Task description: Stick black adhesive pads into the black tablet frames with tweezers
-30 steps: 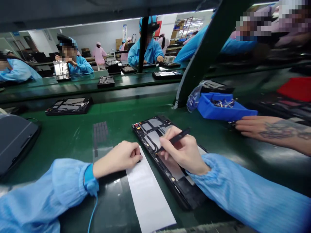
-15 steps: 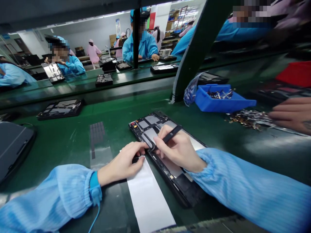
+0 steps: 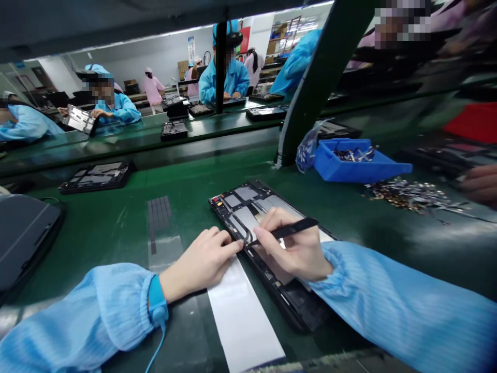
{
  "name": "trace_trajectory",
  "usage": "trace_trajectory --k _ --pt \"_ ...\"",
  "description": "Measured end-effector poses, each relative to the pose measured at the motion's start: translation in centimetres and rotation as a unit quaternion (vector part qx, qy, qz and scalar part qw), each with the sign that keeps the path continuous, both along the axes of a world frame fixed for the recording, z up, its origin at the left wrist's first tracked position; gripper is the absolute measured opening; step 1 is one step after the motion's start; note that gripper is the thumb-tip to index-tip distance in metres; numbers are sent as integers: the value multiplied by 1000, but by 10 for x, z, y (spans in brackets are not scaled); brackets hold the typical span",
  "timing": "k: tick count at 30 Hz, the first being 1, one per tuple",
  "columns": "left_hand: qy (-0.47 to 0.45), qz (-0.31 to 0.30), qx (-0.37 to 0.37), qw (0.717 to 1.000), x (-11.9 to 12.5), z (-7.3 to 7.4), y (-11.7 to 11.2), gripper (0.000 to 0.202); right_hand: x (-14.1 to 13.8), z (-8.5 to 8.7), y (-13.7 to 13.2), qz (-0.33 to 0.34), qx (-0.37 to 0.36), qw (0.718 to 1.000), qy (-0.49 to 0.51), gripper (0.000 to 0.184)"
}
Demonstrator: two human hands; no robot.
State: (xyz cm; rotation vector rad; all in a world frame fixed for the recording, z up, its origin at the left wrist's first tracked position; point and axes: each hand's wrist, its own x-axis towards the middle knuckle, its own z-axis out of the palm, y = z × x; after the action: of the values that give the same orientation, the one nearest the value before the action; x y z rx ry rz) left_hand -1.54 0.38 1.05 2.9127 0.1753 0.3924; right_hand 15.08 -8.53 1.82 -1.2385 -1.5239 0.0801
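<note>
A tablet-like device (image 3: 236,199) with its inside bared lies slanted on the green bench, showing grey panels, black cables and a dark frame. My right hand (image 3: 295,248) is closed around black tweezers (image 3: 298,226), held low over the device. Their tip points at a black cable near the device's left edge. Beside that tip, my left hand (image 3: 207,256) touches the same edge, its fingers bent and drawn together; anything pinched in them is hidden. Under the left hand a long white paper strip (image 3: 244,316) runs toward the bench front.
A clear sheet with dark adhesive pieces (image 3: 159,212) lies left of the device. A blue bin (image 3: 361,163) of small metal parts stands at back right, near a loose pile (image 3: 411,194). Another opened device (image 3: 97,176) sits at back left. A green post (image 3: 306,83) rises behind.
The tweezers now lie flatter, with more of their length showing and the tip lower at the cable. My left fingers have drawn together. At right, a co-worker's hand has moved away from the pile.
</note>
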Motion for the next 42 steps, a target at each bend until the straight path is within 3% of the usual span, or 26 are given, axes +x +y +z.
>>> trace_trajectory --k 2,7,10,14,18,23,26,30,34,42 --pt "26 -2 34 999 0 3 0 26 0 -1 0 -2 2 1000 9 23" --pt "31 -13 -63 997 3 14 6 29 3 -1 0 -39 -17 998 48 26" --pt "51 -6 -64 997 3 30 15 34 8 10 3 -35 -82 991 97 27" --pt "116 57 -52 990 -10 61 52 24 14 38 21 21 -159 982 103 25" --pt "197 179 -143 953 -40 78 108 20 -6 48 66 146 -220 962 68 16" --pt "265 244 -244 900 -60 62 144 16 -61 22 133 251 -283 918 120 14" --pt "272 255 -258 891 -57 47 148 12 -77 4 155 232 -254 935 87 15" --pt "255 271 -271 888 -53 37 150 17 -75 -8 159 162 -189 968 29 17" --pt "247 279 -273 887 -53 34 152 19 -72 -8 156 178 -218 959 25 16" --pt "247 287 -259 889 -53 33 152 20 -74 -7 160 148 -233 959 62 16"
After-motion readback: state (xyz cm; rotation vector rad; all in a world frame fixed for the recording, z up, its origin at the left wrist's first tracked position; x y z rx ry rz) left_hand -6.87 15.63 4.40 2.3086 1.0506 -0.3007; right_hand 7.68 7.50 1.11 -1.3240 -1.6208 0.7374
